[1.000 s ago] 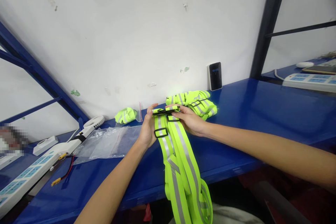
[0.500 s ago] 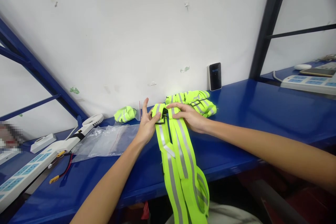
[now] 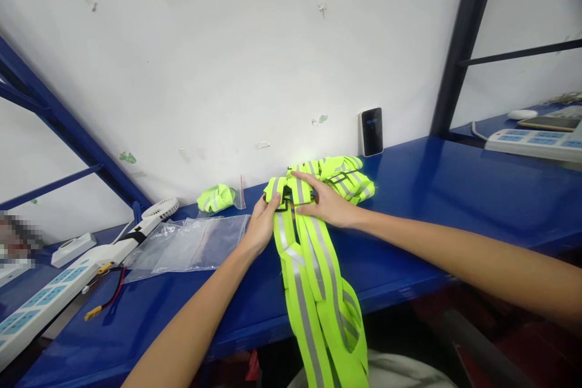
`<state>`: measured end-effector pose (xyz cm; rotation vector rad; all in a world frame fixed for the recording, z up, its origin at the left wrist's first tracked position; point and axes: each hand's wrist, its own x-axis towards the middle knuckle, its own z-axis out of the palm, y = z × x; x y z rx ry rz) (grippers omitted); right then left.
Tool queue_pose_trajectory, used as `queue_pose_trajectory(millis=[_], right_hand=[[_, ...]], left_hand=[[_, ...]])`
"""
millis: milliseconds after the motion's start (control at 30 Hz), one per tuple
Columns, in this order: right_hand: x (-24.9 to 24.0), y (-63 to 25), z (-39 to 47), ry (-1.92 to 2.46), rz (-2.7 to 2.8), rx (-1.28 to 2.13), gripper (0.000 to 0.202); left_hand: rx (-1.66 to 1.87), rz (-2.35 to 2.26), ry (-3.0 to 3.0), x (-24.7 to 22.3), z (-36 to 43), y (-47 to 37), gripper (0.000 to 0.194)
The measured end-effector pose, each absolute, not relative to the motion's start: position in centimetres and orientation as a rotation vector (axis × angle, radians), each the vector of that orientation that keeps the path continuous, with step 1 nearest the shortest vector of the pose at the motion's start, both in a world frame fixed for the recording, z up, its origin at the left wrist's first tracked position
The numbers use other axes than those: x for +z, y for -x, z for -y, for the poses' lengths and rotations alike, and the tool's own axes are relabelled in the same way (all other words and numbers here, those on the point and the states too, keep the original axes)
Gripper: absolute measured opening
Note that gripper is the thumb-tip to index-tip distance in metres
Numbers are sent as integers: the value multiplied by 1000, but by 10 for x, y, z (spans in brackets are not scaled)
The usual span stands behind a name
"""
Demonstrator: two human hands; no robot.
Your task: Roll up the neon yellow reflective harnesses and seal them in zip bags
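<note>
Neon-yellow reflective straps (image 3: 302, 291) with silver stripes run from the blue table over its front edge and hang down towards me. Their upper end is folded around a black buckle (image 3: 282, 203). My left hand (image 3: 262, 221) pinches the left strap beside that buckle, thumb on top. On the other side, my right hand (image 3: 325, 203) grips the right strap between thumb and fingers; its forefinger lies along the upper fold. Right behind, more bundled reflective straps (image 3: 352, 182) rest against the wall.
Clear plastic bags (image 3: 195, 245) lie left of my hands, with a bagged yellow bundle (image 3: 216, 198) behind them. Farther left are a small white fan (image 3: 160, 209), a power strip (image 3: 50, 285) and a cable with yellow connectors (image 3: 94, 313). A black-faced device (image 3: 372, 132) leans on the wall.
My left forefinger has come down from its raised position to the strap. My right thumb has slid lower and the right fingers have opened slightly wider around the strap.
</note>
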<state>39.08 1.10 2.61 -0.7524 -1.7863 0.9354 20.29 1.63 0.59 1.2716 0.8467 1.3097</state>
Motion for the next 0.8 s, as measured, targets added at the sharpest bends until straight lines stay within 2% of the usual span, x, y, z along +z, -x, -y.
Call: queue_pose_trajectory(millis=[67,100,200,233,333,500,633,700,800], right_hand=[[26,-392,-12,756,1838,843,78],[26,-392,-13,750,1821,827,71],[23,-393,-21,772,1691,792,26],[22,-393,-24,805,1645,781,16],[25,-391,-24,850,1455,943,33],[36,-386,-11,573,1086,1609,18],[41,-387,-7,586,972,1744,16],[41,-387,-8,608,975,1772,15],[37,-386,-9,672,1025,1795,17]], left_hand=[[1303,-870,-1244,6,-16,-203,46],[1285,-860,-1235,7,-15,-203,48],[1227,-750,-1259,7,-13,-204,50],[1208,-711,-1279,7,-12,-204,51],[1152,-684,-1340,7,-12,-204,48],[1250,-838,-1489,9,-14,-200,55],[1438,-950,-1644,16,-12,-197,73],[1500,-980,-1761,19,-12,-195,67],[1539,-966,-1909,22,-12,-194,39]])
